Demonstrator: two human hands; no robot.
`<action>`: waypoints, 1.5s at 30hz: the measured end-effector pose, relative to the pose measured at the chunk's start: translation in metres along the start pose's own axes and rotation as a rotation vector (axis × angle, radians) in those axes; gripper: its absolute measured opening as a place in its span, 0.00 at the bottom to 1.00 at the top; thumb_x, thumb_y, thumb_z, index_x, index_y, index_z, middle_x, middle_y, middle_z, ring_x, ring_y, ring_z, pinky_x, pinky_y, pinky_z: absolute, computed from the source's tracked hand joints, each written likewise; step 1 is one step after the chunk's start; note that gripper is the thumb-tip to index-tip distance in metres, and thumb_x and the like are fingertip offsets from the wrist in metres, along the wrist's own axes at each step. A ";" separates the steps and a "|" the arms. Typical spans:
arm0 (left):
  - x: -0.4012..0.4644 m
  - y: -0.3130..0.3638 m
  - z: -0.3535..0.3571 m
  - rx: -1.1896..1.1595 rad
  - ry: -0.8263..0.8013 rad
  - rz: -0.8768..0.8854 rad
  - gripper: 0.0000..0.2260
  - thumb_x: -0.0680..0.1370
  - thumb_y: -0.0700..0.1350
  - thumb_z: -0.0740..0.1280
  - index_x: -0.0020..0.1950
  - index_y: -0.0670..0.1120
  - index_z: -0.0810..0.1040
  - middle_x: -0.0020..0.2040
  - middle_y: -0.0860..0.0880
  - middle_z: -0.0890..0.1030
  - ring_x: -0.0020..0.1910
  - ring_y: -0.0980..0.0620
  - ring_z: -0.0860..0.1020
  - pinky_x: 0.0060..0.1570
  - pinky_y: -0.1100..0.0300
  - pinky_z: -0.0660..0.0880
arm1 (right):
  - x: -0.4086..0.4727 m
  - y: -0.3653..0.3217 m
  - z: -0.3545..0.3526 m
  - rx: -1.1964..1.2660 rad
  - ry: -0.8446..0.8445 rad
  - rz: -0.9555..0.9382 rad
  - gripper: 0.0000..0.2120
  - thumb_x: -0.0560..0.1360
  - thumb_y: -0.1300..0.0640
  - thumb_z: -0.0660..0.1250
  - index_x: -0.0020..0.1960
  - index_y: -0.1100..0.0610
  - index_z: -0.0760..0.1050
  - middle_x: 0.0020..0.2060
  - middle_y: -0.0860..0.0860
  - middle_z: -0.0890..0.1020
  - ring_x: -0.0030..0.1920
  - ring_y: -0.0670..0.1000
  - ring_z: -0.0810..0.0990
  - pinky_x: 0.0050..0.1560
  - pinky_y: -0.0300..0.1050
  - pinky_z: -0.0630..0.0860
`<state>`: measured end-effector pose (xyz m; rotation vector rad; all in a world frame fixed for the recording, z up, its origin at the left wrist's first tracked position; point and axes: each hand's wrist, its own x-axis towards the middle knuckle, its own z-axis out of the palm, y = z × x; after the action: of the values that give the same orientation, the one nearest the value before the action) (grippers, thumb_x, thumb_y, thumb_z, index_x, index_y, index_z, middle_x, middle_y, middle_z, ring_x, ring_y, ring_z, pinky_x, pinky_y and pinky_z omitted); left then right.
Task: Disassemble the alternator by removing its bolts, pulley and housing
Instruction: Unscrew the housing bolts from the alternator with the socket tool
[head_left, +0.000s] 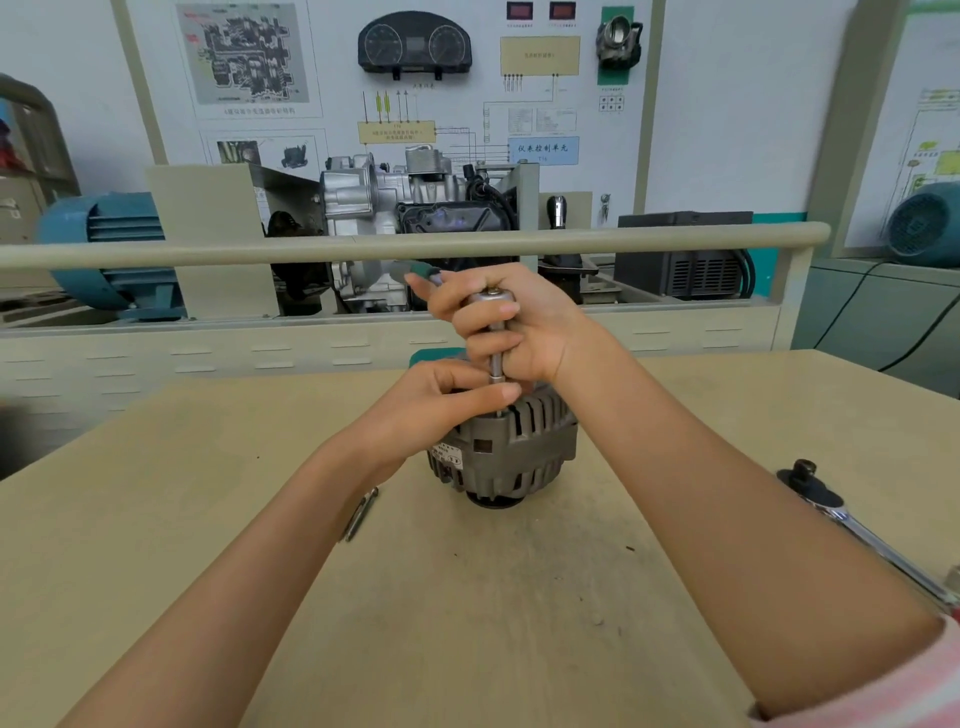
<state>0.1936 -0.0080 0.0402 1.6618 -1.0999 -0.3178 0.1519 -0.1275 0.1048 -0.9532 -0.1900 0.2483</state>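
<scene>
A ratchet (493, 332) is gripped by the right hand (511, 325) above the alternator (511, 447); its tip at 6 o'clock is hidden by the left hand (441, 405), which pinches its shaft.

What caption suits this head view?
Right hand grips a ratchet upright on the alternator; left hand steadies it.
</scene>
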 end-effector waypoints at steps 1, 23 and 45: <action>-0.001 0.001 0.001 0.008 0.003 0.005 0.09 0.75 0.48 0.68 0.49 0.46 0.85 0.48 0.49 0.85 0.47 0.57 0.81 0.47 0.65 0.76 | -0.002 0.001 0.000 0.035 0.000 -0.019 0.09 0.74 0.61 0.55 0.49 0.62 0.71 0.23 0.46 0.70 0.15 0.42 0.67 0.14 0.32 0.52; -0.002 0.003 0.001 -0.039 -0.011 -0.017 0.08 0.76 0.47 0.67 0.52 0.49 0.84 0.50 0.50 0.85 0.46 0.58 0.82 0.43 0.69 0.77 | -0.005 0.001 -0.004 0.065 0.051 -0.116 0.05 0.72 0.64 0.55 0.46 0.60 0.69 0.24 0.46 0.70 0.16 0.42 0.67 0.14 0.29 0.53; -0.002 0.001 0.003 -0.047 0.019 -0.005 0.08 0.77 0.47 0.66 0.52 0.49 0.84 0.50 0.49 0.85 0.48 0.57 0.82 0.47 0.66 0.77 | -0.001 -0.002 0.000 -0.064 0.119 -0.026 0.11 0.78 0.63 0.51 0.49 0.63 0.71 0.22 0.45 0.68 0.14 0.42 0.64 0.15 0.31 0.51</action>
<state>0.1894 -0.0082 0.0395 1.6232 -1.0660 -0.3284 0.1512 -0.1288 0.1064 -1.0249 -0.1008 0.1620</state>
